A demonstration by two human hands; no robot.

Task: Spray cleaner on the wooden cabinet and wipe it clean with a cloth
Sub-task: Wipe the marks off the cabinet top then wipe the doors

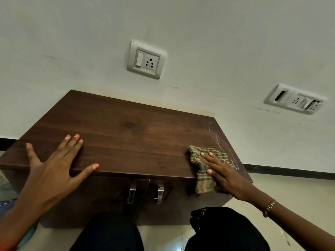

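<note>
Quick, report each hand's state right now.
Left hand: open, fingers spread flat on top of the dark brown wooden cabinet.
Right hand: open, straight fingers pressing the green-and-tan checked cloth onto the cabinet's right front edge.

Right hand presses cloth on cabinet.

Checked cloth drapes over dark wooden cabinet front-right edge.

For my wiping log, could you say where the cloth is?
Head view: the cloth lies on the front right edge of the cabinet, under the right hand.
</note>
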